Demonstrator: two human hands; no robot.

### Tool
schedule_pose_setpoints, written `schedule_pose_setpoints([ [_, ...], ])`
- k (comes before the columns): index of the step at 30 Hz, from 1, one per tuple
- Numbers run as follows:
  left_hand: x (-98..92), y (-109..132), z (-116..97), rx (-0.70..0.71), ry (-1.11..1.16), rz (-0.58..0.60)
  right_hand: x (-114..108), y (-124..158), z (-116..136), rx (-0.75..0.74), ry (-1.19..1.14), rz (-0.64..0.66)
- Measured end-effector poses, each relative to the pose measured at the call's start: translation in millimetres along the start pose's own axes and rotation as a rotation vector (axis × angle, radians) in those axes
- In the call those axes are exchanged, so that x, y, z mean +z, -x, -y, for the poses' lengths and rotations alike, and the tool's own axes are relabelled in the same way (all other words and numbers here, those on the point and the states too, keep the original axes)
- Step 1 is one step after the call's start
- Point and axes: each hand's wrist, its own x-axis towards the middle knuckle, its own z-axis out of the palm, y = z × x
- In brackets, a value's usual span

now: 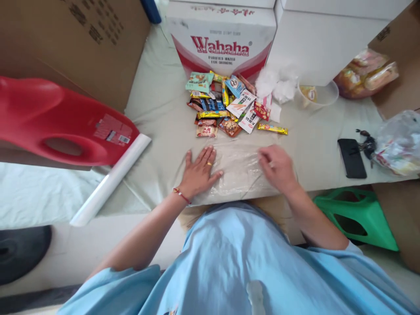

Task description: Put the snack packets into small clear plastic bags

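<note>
A clear plastic sheet [234,173] lies wrinkled on the cloth-covered table in front of me. My left hand [199,174] rests flat on its left side, palm down with fingers spread, a ring on one finger. At the sheet's right edge, my right hand [277,166] is closed, thumb and fingers pinched on the plastic. Beyond both hands sits a pile of wrapped snacks [213,105], with white sachets [242,103] on its right side. A single yellow snack stick [273,128] lies apart at the pile's right front.
Behind the snacks stands a Wahaha box [223,39]. A red plastic jug [65,122] and a white roll [111,179] are at left. To the right are a clear bowl [323,98], a phone [352,158], keys [369,144], a plastic bag [400,142] and a green stool [361,216].
</note>
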Motion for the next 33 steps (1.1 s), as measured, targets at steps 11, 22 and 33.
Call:
schedule_pose_setpoints([
  [11,0.6,-0.8,0.5,-0.007,0.045,-0.015,93.9,46.7,59.4,-0.509,0.227,0.561],
  [22,-3.5,-0.7,0.6,0.017,0.016,0.028,45.9,53.4,52.4,-0.363,-0.213,0.437],
  [33,-9.2,0.2,10.0,0.066,-0.012,0.149,-34.6,99.9,-27.5,0.007,-0.093,0.379],
])
